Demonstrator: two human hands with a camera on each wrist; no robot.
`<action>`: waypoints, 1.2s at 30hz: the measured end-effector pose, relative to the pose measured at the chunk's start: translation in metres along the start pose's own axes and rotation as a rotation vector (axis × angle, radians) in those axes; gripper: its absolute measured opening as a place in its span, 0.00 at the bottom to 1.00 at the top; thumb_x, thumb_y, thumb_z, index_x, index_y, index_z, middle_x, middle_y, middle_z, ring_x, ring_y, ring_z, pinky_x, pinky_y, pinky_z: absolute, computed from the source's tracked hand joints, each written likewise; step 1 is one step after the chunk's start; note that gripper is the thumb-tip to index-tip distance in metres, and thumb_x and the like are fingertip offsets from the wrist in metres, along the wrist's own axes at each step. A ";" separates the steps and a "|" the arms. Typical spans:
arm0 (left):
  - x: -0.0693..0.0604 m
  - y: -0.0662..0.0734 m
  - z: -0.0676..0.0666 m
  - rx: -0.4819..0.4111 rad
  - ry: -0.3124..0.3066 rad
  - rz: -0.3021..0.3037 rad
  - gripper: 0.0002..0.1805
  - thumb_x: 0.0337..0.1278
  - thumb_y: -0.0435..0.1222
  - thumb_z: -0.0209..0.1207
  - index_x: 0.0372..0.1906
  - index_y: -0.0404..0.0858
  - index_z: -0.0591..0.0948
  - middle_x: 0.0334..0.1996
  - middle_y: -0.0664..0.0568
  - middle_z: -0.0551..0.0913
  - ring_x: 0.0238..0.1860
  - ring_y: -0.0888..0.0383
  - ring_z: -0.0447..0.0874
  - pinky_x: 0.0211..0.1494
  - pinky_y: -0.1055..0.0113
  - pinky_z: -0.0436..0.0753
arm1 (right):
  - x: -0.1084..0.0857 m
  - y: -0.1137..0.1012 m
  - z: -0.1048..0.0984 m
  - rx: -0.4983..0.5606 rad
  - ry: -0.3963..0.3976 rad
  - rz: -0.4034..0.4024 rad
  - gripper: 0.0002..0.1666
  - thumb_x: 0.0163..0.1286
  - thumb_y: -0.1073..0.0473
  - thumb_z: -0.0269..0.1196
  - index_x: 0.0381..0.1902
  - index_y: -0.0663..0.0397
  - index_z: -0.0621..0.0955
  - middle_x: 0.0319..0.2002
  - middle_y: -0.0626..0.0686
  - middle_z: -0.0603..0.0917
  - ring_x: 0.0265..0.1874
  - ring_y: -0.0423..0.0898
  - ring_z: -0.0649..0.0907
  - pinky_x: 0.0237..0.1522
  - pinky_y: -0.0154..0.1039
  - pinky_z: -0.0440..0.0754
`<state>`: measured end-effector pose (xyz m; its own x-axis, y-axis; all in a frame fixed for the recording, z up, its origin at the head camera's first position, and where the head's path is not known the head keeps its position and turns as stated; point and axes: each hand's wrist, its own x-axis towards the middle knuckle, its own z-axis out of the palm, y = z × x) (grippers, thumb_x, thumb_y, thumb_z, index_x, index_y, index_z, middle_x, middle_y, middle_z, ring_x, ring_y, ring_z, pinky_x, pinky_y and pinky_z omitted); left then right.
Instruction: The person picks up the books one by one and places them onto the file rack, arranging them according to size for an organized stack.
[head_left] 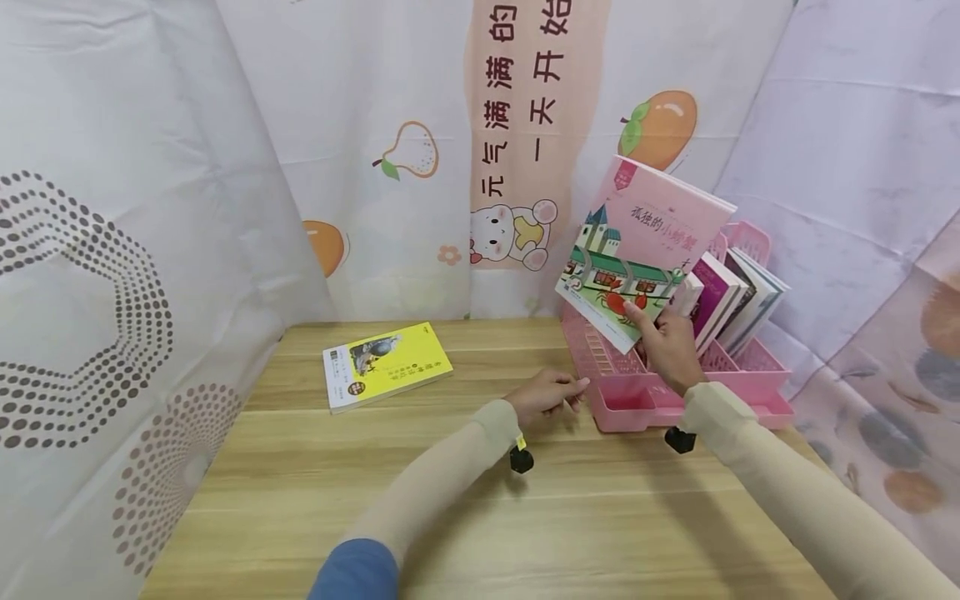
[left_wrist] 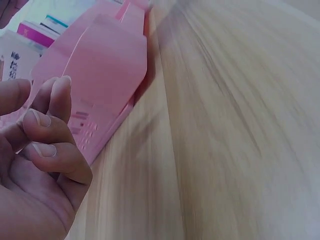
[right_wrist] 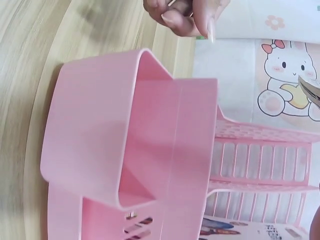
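A pink picture book [head_left: 652, 221] with a crab on its cover is tilted above the left part of a pink plastic book rack [head_left: 626, 408]. My right hand [head_left: 670, 346] grips it by its lower right corner, thumb on the cover; the fingers behind are hidden. Beside the rack's front left corner hovers my left hand [head_left: 546, 393], with nothing in it. In the left wrist view its fingers [left_wrist: 60, 160] hang loosely curled near the rack's pink side. The right wrist view shows the rack's front bin [right_wrist: 95, 125] and slotted dividers.
Several books [head_left: 716, 296] stand leaning in the rack's right compartments. A yellow book [head_left: 386, 367] lies flat at the back left of the wooden table [head_left: 315, 500]. A printed curtain [head_left: 390, 67] hangs directly behind the table, with more cloth at both sides.
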<state>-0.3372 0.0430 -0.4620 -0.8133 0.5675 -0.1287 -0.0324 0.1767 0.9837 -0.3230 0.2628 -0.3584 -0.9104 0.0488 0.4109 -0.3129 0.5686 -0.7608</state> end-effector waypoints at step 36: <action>0.025 0.002 0.037 0.078 0.127 0.039 0.24 0.74 0.53 0.57 0.26 0.40 0.82 0.22 0.51 0.84 0.27 0.58 0.82 0.36 0.64 0.77 | -0.005 0.031 -0.053 -0.116 0.288 -0.036 0.34 0.77 0.35 0.57 0.49 0.62 0.87 0.31 0.59 0.86 0.14 0.38 0.75 0.14 0.33 0.70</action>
<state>-0.3361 0.0876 -0.4677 -0.8800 0.4700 -0.0686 0.0423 0.2214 0.9743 -0.3135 0.3241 -0.3573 -0.7796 0.2481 0.5750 -0.2958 0.6634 -0.6873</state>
